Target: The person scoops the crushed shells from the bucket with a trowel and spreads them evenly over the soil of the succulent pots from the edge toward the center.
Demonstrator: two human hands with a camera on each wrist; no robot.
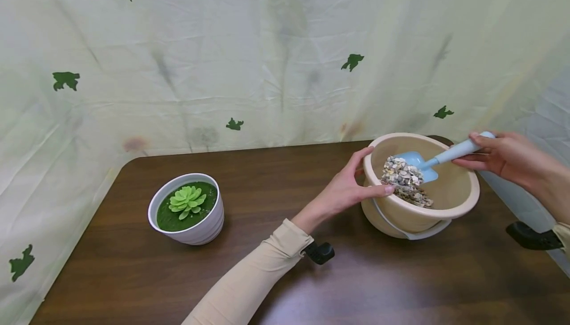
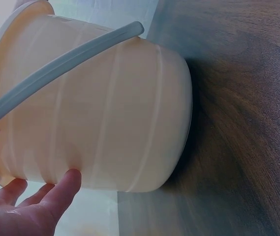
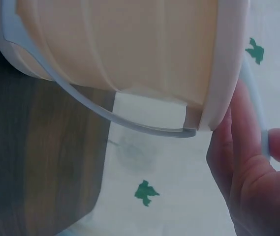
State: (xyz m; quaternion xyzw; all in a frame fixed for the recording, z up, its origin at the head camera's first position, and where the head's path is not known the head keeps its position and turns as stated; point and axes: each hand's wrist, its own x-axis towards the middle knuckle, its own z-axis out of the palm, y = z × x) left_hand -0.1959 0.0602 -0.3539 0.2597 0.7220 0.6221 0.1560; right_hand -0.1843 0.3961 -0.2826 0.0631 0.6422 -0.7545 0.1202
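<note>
A beige bucket with a pale bail handle hanging down its side stands upright at the table's right. My left hand holds its left side, thumb on the rim and fingers spread along the outer wall. In my right hand, thumb and fingers grip the handle of a light-blue hand shovel. Its blade is inside the bucket's mouth, by a heap of small pale and grey pebbles. Whether the blade rests on more pebbles is hard to tell. The right wrist view shows my fingers beside the rim.
A white ribbed pot with a green succulent stands on the left of the dark wooden table. Behind the table hangs a pale curtain with green leaf shapes.
</note>
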